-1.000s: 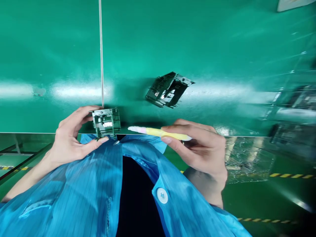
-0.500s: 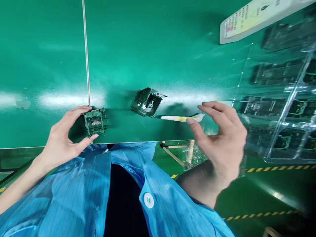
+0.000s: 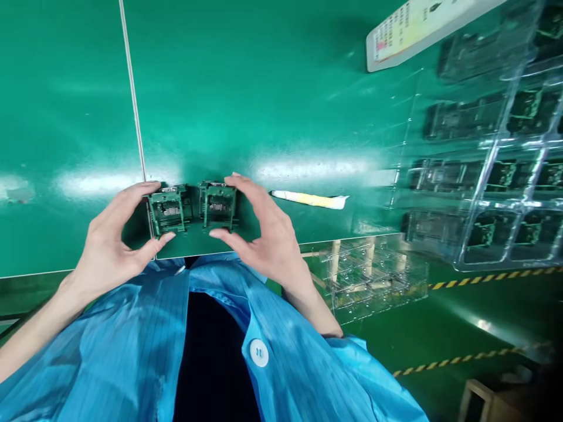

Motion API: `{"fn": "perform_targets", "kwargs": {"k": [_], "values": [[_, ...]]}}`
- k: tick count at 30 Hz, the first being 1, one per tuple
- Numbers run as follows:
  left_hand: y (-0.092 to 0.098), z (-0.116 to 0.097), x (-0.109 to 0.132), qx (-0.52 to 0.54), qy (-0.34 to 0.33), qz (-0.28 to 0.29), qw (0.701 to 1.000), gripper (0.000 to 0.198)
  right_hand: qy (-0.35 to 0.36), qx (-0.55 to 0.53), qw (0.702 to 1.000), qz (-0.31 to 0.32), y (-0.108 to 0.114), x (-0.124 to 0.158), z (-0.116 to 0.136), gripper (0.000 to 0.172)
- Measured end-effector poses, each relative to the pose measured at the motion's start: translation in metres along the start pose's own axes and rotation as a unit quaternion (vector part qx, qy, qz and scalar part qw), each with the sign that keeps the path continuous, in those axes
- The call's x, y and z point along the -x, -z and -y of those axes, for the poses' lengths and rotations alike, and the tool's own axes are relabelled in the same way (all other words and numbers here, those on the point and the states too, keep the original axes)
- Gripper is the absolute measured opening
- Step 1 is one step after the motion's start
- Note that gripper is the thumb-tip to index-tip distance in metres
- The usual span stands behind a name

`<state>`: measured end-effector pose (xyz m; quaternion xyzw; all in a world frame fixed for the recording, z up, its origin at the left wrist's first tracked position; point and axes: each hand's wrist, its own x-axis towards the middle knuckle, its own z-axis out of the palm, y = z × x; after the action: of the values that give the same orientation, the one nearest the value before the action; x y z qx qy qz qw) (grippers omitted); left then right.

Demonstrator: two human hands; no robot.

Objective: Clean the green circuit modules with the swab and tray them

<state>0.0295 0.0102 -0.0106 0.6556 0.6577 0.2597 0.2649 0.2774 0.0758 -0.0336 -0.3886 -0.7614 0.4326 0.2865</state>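
Observation:
Two boxy assemblies of green circuit boards stand side by side near the table's front edge, with a narrow gap between them. My left hand [image 3: 118, 231] grips the left circuit-board assembly [image 3: 169, 211], thumb at its near side and fingers at its far side. Around the right circuit-board assembly [image 3: 217, 206] my right hand [image 3: 264, 234] is closed in the same way, from the right. To the right of that hand a white and yellow pen-like stick [image 3: 310, 199] lies on the green table [image 3: 264, 105].
Clear plastic trays [image 3: 479, 234] with several green board assemblies in their compartments sit at the right. A white labelled container [image 3: 422, 32] lies at the back right. Below the table edge is another clear tray [image 3: 378, 281]. A pale seam [image 3: 132, 88] crosses the table at left.
My right hand has let go of the pen-like stick and moved left onto the second assembly, which now stands turned and closer to the left one. My left hand keeps its hold.

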Motion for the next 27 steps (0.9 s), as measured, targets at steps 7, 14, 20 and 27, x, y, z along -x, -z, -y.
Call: {"fn": "perform_targets", "kwargs": {"k": [7,14,20,27], "values": [[0.005,-0.010,0.003,-0.004,-0.012,0.020,1.000,0.060,0.042,0.021,0.999,0.023,-0.007,0.003,0.011,0.058],[0.009,-0.010,0.008,0.044,0.031,0.034,0.998,0.061,0.077,0.051,0.996,-0.002,-0.008,0.001,0.016,0.068],[0.006,-0.002,0.011,0.168,0.064,0.053,0.982,0.065,0.103,0.131,0.986,-0.018,-0.004,-0.002,0.029,0.073],[-0.001,0.004,0.015,0.290,0.066,0.039,0.954,0.067,0.147,0.217,0.965,-0.029,-0.001,-0.009,0.043,0.058]]}}
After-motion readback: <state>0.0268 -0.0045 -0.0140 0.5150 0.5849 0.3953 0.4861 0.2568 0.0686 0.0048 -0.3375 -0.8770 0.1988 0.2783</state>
